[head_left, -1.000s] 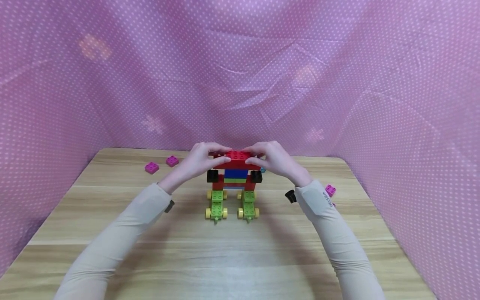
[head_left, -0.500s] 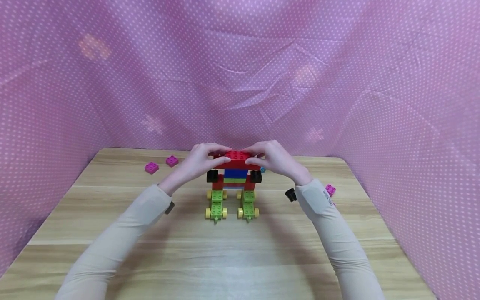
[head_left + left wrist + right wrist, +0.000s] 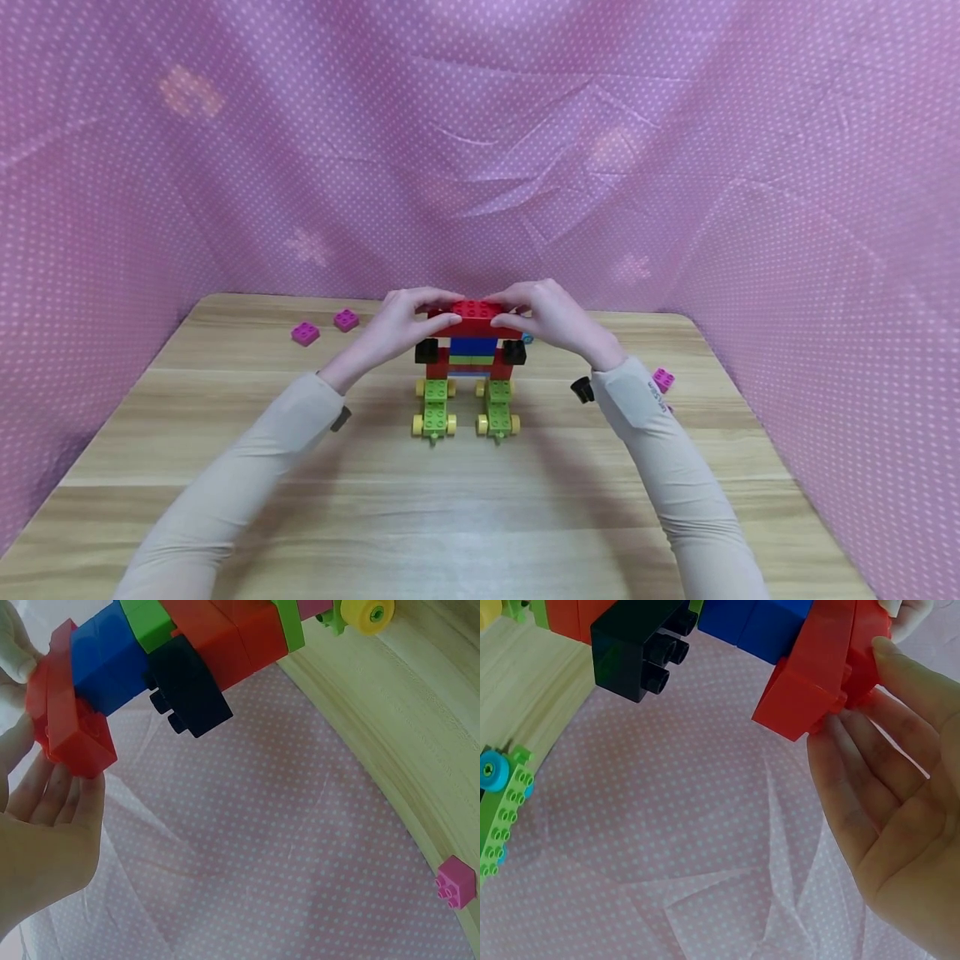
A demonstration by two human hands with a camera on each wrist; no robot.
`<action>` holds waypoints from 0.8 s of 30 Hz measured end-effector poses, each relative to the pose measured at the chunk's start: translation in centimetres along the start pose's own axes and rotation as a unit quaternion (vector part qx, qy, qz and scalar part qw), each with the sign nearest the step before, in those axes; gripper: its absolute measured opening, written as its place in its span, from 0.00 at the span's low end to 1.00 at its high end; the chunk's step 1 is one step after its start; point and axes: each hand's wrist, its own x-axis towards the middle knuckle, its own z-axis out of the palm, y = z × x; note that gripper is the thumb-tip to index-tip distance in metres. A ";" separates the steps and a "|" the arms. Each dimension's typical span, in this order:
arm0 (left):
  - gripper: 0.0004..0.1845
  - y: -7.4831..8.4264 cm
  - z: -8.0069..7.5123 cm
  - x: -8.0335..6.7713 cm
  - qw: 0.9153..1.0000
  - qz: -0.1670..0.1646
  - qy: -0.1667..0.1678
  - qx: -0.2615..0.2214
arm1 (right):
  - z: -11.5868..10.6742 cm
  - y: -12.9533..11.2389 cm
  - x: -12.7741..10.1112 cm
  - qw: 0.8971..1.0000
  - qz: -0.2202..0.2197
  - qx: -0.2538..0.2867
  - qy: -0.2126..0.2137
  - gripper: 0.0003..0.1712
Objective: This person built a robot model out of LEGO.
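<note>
Head view, grips (image 3: 402, 320) (image 3: 549, 315) on brick (image 3: 477, 327), table edge (image 3: 637, 317) behind

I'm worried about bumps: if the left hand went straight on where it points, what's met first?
The red top brick, which the left hand holds; beyond it, probably the right hand, though depth is unclear.

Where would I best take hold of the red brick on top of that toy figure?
Probably near its ends, one hand from each side. The red brick lies level across the toy figure, studs up, so its flat sides look easier to pinch than the bumpy top. The left hand and right hand hold it from those sides.
</note>
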 end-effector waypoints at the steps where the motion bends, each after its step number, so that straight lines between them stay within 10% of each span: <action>1: 0.20 0.0 0.0 0.0 1.000 0.001 0.000 0.001 | 0.0 0.0 0.0 1.000 0.000 0.003 0.002 0.20; 24: 0.18 0.2 0.1 -0.2 1.000 0.008 0.019 -0.003 | 0.4 -0.3 -0.3 0.999 0.004 0.033 0.028 0.20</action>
